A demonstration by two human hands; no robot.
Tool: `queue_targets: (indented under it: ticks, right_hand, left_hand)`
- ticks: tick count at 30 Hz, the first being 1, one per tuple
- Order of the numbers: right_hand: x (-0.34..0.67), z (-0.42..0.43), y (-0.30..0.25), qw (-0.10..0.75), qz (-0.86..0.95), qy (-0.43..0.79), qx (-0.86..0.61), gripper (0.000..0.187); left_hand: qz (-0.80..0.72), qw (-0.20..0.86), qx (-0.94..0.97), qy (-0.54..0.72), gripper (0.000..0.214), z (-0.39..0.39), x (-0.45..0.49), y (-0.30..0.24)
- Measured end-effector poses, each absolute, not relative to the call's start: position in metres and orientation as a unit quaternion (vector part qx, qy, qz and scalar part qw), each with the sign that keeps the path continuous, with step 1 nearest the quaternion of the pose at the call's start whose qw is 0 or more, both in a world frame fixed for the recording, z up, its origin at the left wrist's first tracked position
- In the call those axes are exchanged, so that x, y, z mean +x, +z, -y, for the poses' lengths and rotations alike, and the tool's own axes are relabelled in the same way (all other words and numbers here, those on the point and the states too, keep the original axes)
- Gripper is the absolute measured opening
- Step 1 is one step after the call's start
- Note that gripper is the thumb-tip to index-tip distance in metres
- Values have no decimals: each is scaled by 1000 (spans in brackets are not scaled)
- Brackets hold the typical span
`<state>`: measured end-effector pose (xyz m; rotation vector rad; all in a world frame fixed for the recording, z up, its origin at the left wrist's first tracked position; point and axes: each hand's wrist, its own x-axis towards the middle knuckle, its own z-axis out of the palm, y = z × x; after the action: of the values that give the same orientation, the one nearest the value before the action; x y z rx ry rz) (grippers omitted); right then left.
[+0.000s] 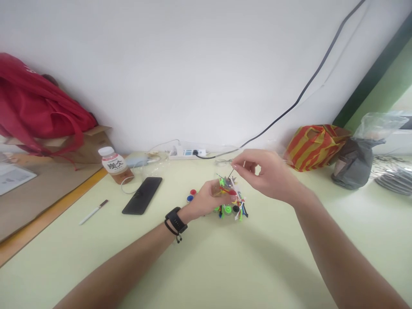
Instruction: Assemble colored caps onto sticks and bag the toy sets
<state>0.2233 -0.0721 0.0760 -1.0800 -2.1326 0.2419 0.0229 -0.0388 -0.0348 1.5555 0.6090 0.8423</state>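
My left hand, with a black watch on its wrist, is closed around a small bundle of colourful plastic pieces, grey and green at the top. To its right, my right hand is raised with thumb and forefinger pinched on a thin dark stick, whose lower end meets the bundle. Beneath and beside the left hand lie small plastic parts, among them a green wheel, a black wheel and arrow-shaped pieces. Left of the fingers are red and blue round pieces.
On the left are a black phone, a pen, a drink bottle and a red bag on a cardboard box. A power strip with a black cable runs along the wall. Right stand a striped bag and a grey bag.
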Motion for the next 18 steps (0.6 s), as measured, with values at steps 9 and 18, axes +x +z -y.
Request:
queue_targets:
  ticks: [9,18]
  right_hand:
    - [228,81,82,292,814,253,-434,19]
    - [234,73,86,212,803,424,-361,20]
  left_hand:
    - [-293,552,705,336,29,37,20,-38]
    - [-291,555,727,280,31,44,20,-29]
